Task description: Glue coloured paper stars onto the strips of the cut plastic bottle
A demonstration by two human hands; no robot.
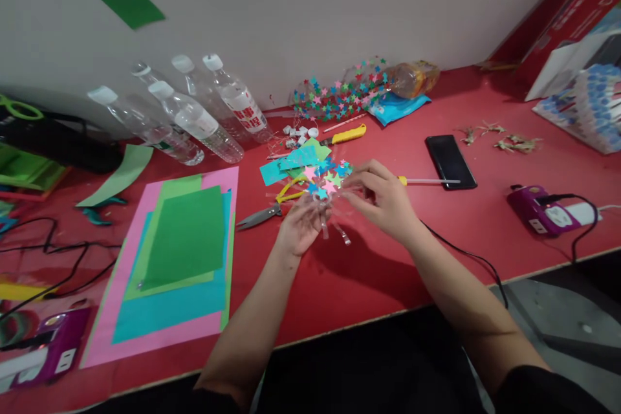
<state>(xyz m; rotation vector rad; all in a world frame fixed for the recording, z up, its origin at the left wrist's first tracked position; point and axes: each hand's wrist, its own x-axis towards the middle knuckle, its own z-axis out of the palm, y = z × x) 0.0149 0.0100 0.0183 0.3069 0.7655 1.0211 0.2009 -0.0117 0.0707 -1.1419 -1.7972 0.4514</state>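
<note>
My left hand (303,228) is closed around the base of a clear plastic piece cut into strips (343,233), with pink, blue and green paper stars (328,186) on it. At its right side, my right hand (383,197) has thumb and fingers pinched together near a strip; what lies between them is too small to make out. Just left of the left hand lie yellow-handled scissors (262,215), blades pointing left. Behind the star piece are blue and green paper scraps (295,160) and a yellow utility knife (349,134).
Several clear bottles (242,103) line the wall. Stacked coloured paper sheets (184,239) lie at left. More star-covered plastic (334,94) rests at the back beside a blue packet (395,108). A phone (451,158) and a purple power strip (546,210), with cables, are at right.
</note>
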